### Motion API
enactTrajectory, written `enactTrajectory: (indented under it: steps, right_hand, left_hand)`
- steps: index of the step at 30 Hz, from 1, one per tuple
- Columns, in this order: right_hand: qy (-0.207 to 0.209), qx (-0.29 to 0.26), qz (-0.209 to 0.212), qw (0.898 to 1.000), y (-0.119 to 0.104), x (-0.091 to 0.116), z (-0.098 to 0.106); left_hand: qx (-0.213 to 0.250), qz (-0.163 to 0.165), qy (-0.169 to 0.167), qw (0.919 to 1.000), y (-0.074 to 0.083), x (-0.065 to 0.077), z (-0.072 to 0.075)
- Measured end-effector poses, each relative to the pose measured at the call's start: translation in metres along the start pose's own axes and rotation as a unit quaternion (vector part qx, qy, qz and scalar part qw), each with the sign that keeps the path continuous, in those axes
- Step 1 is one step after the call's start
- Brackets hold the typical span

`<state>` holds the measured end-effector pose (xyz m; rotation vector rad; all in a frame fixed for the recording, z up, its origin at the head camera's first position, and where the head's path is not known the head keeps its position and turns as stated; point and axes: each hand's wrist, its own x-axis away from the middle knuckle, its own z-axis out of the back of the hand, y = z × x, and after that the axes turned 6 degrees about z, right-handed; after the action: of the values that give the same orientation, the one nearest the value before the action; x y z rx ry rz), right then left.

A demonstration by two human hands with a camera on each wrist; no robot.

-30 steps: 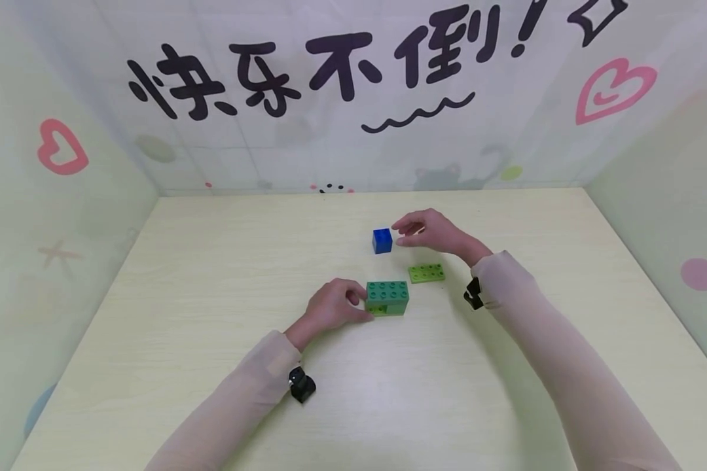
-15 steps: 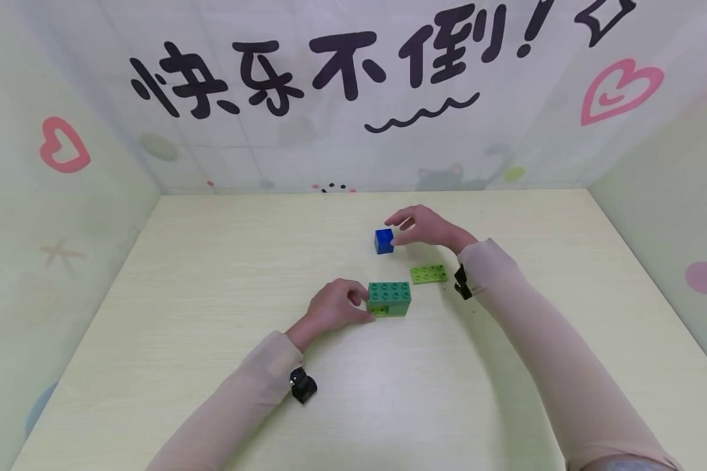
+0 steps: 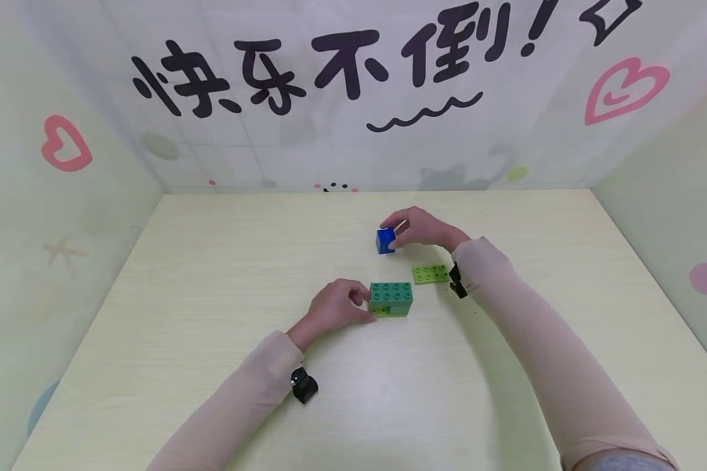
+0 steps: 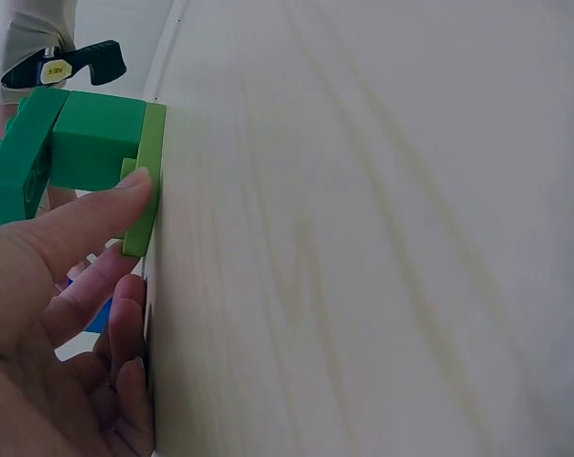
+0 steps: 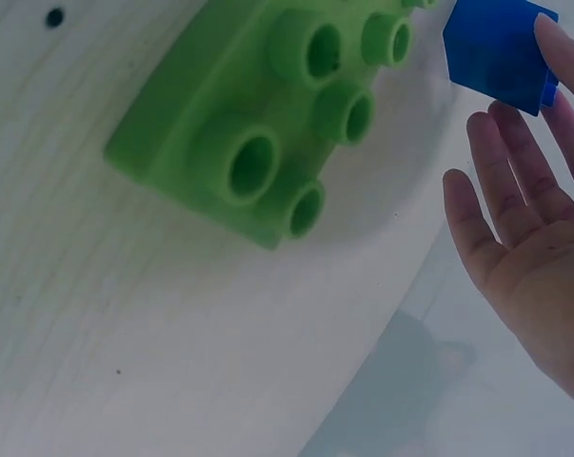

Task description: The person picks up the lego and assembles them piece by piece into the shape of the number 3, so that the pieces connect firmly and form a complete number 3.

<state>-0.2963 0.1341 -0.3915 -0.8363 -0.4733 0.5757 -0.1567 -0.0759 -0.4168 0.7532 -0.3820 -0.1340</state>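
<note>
Bearing bricks, tabletop beside lettered wall

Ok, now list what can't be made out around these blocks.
Head: the far side of the green stack, hidden by the stack itself.
Head: whether the right hand touches the far side of the blue block; the block hides it.
Left wrist: most of the blue block, behind the left hand.
Right wrist: one end of the light green plate, cut off above.
</note>
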Motion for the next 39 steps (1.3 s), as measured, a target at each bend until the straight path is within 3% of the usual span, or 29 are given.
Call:
enactTrajectory:
  steps: [12,21,39]
  right_hand:
    - [0.01,-0.023,-0.007,1.0,-0.002,-0.001,-0.007]
    - [0.017,-0.007,0.004,1.0,-0.002,0.001,-0.005]
    - [0.034,0.025,0.044,0.998,-0.012,0.025,0.002]
  left_hand:
    - [-0.004,-0.002,0.001,1.0,0.0,0.001,0.0]
    - [-0.009,-0.001,0.005,0.9999,-0.001,-0.001,-0.001]
    - [-0.007,0.005,0.002,1.0,0.0,0.001,-0.001]
